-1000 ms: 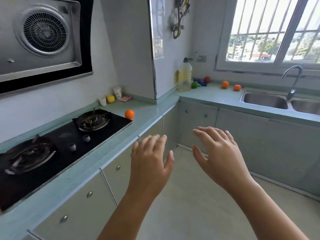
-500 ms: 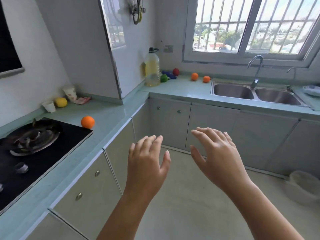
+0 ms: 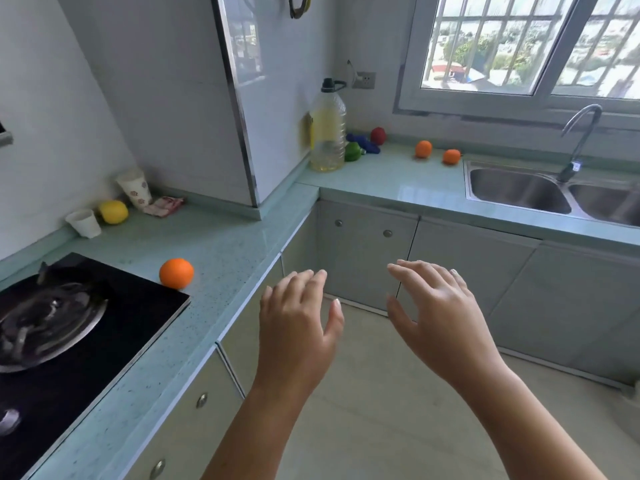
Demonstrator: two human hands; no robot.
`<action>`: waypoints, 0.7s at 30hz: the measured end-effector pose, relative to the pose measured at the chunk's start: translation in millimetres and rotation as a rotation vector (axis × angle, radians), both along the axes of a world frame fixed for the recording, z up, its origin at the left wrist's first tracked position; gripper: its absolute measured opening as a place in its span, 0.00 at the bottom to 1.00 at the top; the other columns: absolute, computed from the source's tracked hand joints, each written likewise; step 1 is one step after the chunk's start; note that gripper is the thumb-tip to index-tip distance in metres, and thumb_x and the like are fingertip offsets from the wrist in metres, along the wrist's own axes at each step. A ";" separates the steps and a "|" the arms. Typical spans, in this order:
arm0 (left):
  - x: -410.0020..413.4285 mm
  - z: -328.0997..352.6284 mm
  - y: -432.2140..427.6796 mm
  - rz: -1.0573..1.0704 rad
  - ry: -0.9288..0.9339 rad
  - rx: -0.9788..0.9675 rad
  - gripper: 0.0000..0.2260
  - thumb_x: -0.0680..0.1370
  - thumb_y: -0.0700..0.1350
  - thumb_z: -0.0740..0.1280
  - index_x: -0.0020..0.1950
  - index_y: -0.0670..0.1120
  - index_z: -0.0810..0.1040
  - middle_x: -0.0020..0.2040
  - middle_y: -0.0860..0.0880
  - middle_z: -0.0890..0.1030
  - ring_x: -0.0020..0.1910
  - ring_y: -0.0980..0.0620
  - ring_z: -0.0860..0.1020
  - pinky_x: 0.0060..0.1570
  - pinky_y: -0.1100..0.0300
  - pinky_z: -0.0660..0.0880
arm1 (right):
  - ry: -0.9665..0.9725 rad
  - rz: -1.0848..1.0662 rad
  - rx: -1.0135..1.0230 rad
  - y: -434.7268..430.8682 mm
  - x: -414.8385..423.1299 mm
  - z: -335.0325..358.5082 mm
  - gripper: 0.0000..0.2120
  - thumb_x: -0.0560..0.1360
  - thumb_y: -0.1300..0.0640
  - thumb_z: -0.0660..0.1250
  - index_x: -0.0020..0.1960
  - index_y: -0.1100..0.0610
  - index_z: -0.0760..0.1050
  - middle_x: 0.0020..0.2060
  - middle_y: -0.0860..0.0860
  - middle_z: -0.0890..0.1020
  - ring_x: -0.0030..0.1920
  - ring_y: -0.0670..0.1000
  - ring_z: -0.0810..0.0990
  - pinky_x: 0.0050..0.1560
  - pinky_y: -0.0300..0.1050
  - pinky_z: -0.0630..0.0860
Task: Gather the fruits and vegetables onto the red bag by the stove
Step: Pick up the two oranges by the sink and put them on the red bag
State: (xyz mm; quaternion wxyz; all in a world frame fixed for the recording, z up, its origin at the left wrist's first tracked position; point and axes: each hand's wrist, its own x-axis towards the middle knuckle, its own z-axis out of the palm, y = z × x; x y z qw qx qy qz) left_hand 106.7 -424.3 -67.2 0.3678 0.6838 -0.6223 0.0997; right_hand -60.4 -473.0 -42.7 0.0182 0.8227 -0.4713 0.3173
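With both the left hand (image 3: 298, 327) and right hand (image 3: 440, 317) spread and empty, the view has been swung rightward since a moment ago, so the orange (image 3: 176, 273) at 10 o'clock, beside the stove (image 3: 138, 317), and the fruits near the oil bottle (image 3: 327, 129) at 12 o'clock are judged ungathered, the crumpled red bag (image 3: 163, 205) lying at 11 o'clock.

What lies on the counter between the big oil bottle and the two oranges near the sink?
In the head view, between the oil bottle and the two oranges lie a green pepper, a dark blue item and a red fruit.
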 end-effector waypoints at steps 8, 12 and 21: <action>-12.8 -16.6 -104.5 -0.064 0.003 0.044 0.20 0.73 0.51 0.57 0.58 0.41 0.77 0.53 0.43 0.81 0.54 0.42 0.78 0.54 0.41 0.73 | -0.032 -0.058 -0.001 -100.3 -12.1 -13.7 0.20 0.71 0.49 0.57 0.55 0.58 0.77 0.51 0.54 0.81 0.53 0.58 0.79 0.58 0.62 0.70; -34.2 -13.3 -182.9 -0.097 -0.024 0.035 0.20 0.73 0.51 0.57 0.58 0.42 0.77 0.53 0.43 0.81 0.54 0.42 0.78 0.54 0.40 0.73 | -0.063 -0.118 -0.001 -175.8 -38.6 -16.8 0.18 0.70 0.51 0.60 0.55 0.59 0.77 0.52 0.55 0.81 0.52 0.59 0.79 0.57 0.63 0.70; -97.3 8.6 -348.7 -0.208 0.039 -0.002 0.20 0.73 0.51 0.57 0.58 0.42 0.77 0.53 0.44 0.81 0.54 0.42 0.77 0.55 0.40 0.73 | -0.084 -0.210 -0.062 -325.2 -95.3 -2.5 0.21 0.70 0.49 0.56 0.54 0.60 0.78 0.50 0.57 0.82 0.48 0.60 0.80 0.54 0.59 0.74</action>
